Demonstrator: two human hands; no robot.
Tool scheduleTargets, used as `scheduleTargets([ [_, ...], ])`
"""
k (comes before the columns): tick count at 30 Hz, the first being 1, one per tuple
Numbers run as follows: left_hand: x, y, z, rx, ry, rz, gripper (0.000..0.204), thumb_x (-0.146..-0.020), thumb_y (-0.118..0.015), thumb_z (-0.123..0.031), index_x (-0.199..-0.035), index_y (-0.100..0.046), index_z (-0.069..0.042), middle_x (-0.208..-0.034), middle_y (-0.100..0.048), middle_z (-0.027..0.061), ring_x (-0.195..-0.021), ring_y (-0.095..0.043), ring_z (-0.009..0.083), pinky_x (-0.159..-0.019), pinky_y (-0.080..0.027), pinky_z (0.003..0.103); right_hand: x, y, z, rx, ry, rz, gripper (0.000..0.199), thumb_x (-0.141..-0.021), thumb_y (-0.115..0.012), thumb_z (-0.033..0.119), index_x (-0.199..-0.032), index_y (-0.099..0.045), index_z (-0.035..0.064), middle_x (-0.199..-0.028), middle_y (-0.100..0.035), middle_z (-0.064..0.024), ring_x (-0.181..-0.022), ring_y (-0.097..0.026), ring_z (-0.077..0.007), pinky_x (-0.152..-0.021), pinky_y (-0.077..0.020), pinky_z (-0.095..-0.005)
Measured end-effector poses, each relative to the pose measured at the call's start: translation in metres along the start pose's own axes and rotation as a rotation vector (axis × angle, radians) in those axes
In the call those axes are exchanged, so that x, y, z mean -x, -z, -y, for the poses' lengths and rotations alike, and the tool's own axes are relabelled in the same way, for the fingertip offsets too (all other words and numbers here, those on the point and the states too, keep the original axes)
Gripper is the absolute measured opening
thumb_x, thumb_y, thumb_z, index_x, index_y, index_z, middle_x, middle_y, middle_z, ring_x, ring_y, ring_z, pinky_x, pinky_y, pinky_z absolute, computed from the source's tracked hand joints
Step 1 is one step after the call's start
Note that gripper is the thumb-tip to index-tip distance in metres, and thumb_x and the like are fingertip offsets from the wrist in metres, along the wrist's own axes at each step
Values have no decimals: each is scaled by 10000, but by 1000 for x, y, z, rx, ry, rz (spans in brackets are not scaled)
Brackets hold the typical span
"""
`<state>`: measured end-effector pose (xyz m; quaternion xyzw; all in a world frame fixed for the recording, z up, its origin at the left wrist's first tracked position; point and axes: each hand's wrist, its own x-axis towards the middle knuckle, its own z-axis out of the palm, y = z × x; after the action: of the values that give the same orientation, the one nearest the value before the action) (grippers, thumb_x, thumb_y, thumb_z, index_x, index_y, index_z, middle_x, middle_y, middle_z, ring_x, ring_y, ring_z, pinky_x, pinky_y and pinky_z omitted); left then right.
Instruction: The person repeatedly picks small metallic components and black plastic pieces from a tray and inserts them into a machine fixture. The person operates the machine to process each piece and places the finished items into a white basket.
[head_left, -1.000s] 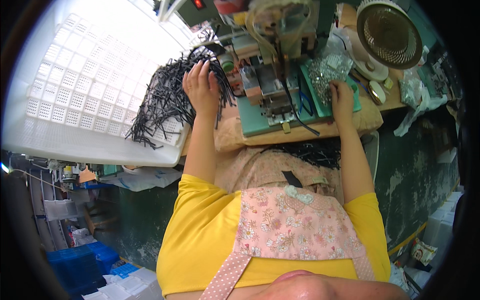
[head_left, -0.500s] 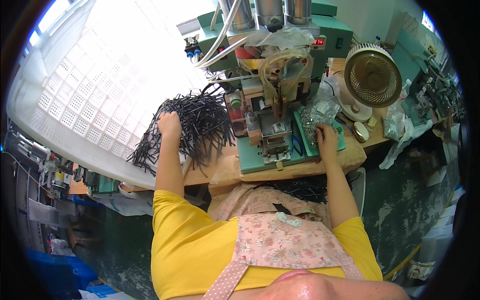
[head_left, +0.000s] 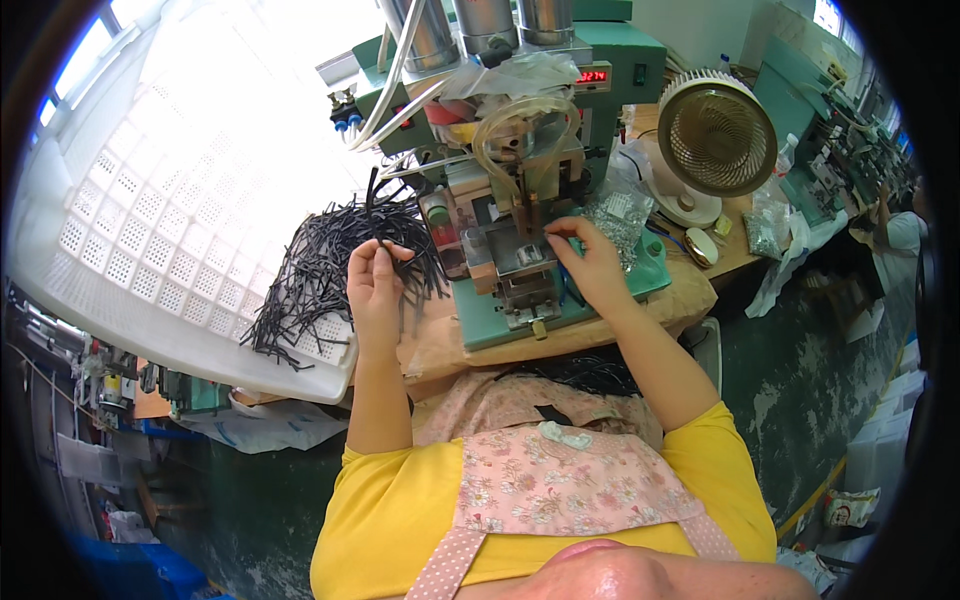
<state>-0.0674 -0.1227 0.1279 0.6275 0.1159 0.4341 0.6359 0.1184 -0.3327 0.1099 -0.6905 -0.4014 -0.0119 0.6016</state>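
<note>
While the left hand (head_left: pixel 374 285) pinches 1 slender, black, slightly bent strip (head_left: pixel 370 205) before a tangled pile of similar strips (head_left: pixel 325 245), the right hand (head_left: pixel 593 265) curls beside the green machine (head_left: pixel 520 258), its fingertips' contents impossible to tell

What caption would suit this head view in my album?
Left hand pinching a black strip near the pile, right hand at the machine.
</note>
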Motion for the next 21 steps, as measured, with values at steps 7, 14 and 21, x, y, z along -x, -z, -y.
scheduleTargets([
  [7, -14, -58, -28, -72, -163, 252, 184, -1018, -423, -116, -1150, -494, -11, -1013, -640, 79, -792, -613, 101, -711, -523, 239, 5, -31, -5, -233, -127, -85, 182, -846, -679, 80, -958, -551, 17, -889, -626, -62, -894, -615, -176, -816, -466, -298],
  [14, -15, -51, -15, 104, -92, 202, 278, -1037, -393, -245, -1123, -506, -5, -989, -666, 132, -791, -683, 168, -704, -554, 262, 2, -24, -6, -200, -129, -22, 188, -840, -693, 89, -932, -544, 24, -891, -621, -65, -899, -618, -182, -812, -466, -296],
  [21, -14, -59, -4, 56, -203, 144, 286, -1026, -429, -240, -1118, -536, 9, -1003, -678, 139, -770, -677, 155, -700, -549, 254, 2, -21, 4, -4, -47, -15, 179, -836, -691, 90, -919, -547, 24, -882, -613, -70, -899, -606, -194, -816, -454, -299],
])
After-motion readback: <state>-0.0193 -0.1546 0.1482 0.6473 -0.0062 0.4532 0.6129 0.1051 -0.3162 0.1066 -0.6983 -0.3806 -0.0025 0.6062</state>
